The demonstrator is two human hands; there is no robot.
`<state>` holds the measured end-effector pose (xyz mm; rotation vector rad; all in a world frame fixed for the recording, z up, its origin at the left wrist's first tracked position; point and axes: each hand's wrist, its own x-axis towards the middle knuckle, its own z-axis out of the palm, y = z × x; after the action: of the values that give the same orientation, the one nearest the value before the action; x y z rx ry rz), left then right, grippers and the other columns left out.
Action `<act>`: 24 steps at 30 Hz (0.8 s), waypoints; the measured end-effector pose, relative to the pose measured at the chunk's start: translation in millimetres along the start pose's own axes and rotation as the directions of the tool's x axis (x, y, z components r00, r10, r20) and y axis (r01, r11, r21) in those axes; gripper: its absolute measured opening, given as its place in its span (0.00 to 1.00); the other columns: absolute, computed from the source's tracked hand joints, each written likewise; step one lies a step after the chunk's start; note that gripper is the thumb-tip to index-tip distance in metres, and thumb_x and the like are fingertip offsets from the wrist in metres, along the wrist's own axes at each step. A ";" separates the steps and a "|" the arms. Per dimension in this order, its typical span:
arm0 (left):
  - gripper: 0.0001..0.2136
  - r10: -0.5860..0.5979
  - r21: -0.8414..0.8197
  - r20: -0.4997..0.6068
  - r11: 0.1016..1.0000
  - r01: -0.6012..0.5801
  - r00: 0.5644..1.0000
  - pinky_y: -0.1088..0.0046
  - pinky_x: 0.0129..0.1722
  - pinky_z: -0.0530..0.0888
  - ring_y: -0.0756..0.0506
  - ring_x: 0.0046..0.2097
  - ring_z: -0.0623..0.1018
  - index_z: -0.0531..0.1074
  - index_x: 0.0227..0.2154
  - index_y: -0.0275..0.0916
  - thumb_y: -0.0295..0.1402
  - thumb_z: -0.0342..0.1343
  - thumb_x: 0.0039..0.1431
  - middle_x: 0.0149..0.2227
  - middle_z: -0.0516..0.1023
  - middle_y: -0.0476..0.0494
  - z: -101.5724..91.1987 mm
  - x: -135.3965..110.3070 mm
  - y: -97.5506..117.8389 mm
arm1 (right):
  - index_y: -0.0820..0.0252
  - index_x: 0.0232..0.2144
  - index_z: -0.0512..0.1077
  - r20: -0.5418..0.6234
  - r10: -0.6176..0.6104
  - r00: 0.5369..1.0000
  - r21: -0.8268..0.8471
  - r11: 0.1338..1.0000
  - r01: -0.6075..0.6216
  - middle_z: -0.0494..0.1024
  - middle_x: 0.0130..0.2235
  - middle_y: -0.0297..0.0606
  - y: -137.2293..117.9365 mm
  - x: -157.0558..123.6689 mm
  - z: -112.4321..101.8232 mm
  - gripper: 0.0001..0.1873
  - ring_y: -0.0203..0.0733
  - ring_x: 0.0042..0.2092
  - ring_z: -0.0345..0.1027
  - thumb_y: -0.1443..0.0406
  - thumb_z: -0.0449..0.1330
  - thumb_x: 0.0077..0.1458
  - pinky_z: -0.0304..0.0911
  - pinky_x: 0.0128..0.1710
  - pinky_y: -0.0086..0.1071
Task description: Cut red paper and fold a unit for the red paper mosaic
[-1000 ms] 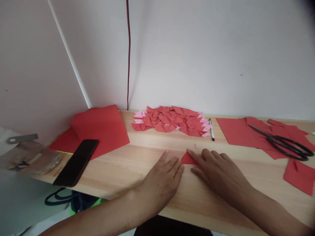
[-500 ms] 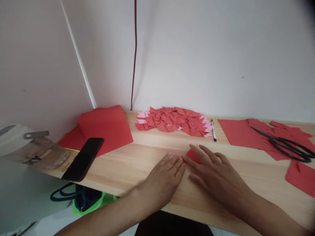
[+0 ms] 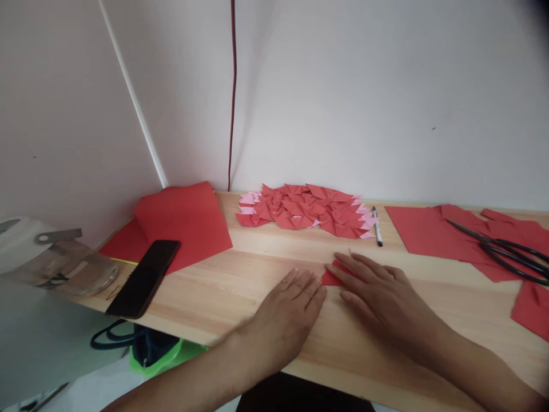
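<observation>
A small piece of red paper [image 3: 332, 278] lies on the wooden table, mostly covered by my hands. My left hand [image 3: 294, 312] rests flat at its left edge, fingers stretched out and close together. My right hand [image 3: 377, 292] lies over the paper's right part with its fingers extended. Beyond them, against the wall, is a pile of folded red and pink paper pieces [image 3: 304, 209]. A marker [image 3: 377, 227] lies just right of that pile.
Black scissors [image 3: 500, 249] rest on red paper sheets [image 3: 422, 232] at the right. A folded red paper piece [image 3: 534, 309] lies nearer. At left are a large red sheet [image 3: 184, 220], a phone [image 3: 143, 278] and a clear bottle [image 3: 81, 272]. A bag [image 3: 154, 346] sits below the table edge.
My right hand has slid a little to the right across the red paper, away from my left hand. The left hand stays nearly in place, and the view has shifted slightly.
</observation>
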<state>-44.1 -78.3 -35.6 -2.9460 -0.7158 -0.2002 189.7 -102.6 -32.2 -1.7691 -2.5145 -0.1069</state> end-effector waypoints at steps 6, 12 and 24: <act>0.21 -0.010 -0.016 -0.016 1.000 0.009 1.000 0.61 0.66 0.46 0.40 0.65 0.55 0.56 0.60 0.30 0.27 0.39 0.65 0.63 0.58 0.38 2.6 -0.9 0.2 | 0.42 0.60 0.59 0.014 0.021 1.000 0.000 1.000 -0.021 0.57 0.64 0.30 7.9 0.9 0.3 0.25 0.51 0.63 0.52 0.51 0.43 0.63 0.57 0.52 0.48; 0.21 -0.024 -0.016 -0.036 1.000 0.023 0.999 0.62 0.66 0.47 0.41 0.65 0.55 0.56 0.60 0.32 0.27 0.38 0.66 0.63 0.58 0.39 3.8 -2.0 0.6 | 0.51 0.62 0.56 -0.046 0.053 0.998 -0.010 0.998 -0.054 0.59 0.63 0.36 7.5 -0.3 7.0 0.28 0.49 0.63 0.53 0.52 0.44 0.62 0.56 0.52 0.47; 0.21 -0.018 -0.025 -0.077 1.000 0.016 0.997 0.62 0.65 0.47 0.42 0.65 0.56 0.57 0.60 0.31 0.31 0.39 0.66 0.63 0.59 0.40 5.7 -1.0 0.1 | 0.69 0.61 0.55 -0.291 -0.137 0.947 -0.137 0.985 0.100 0.57 0.64 0.48 -47.0 -13.9 10.2 0.32 0.48 0.64 0.49 0.57 0.49 0.59 0.47 0.59 0.44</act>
<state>-44.4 -78.2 -41.5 -2.9374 -0.7333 -0.3252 150.1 -130.5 -44.5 -1.5015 -2.4323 -0.5046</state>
